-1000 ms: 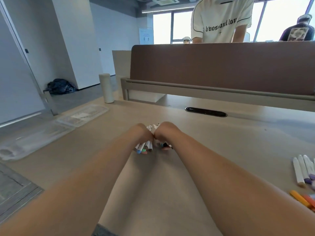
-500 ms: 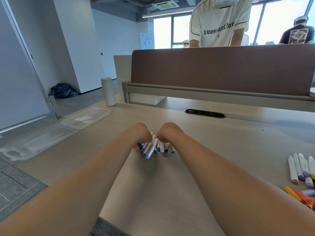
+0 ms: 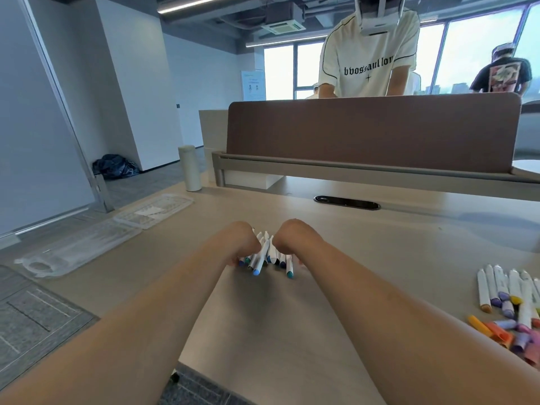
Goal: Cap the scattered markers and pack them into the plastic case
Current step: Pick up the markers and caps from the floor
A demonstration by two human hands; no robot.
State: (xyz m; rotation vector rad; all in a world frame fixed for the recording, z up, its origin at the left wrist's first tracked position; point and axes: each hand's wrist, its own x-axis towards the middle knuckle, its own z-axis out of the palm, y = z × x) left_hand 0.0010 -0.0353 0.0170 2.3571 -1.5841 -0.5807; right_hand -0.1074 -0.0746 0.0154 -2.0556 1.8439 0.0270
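A bundle of white capped markers (image 3: pixel 264 255) with blue and green ends lies on the desk between my two hands. My left hand (image 3: pixel 244 244) curls round the bundle's left side and my right hand (image 3: pixel 287 241) curls round its right side; my fingers are mostly hidden behind my wrists. The clear plastic case (image 3: pixel 87 244) lies open flat near the desk's left edge, well apart from my hands. A second group of markers (image 3: pixel 502 290) and several loose coloured caps (image 3: pixel 508 334) lie at the right edge.
A pale cylinder (image 3: pixel 190 168) stands at the desk's back left corner. A brown divider screen (image 3: pixel 371 130) runs across the far side, with a cable slot (image 3: pixel 346 202) in front of it. A person in a white shirt (image 3: pixel 368 59) stands behind the screen.
The marker bundle has spread out in a fan between my hands, with more coloured ends showing toward me. My head has tilted up a little.
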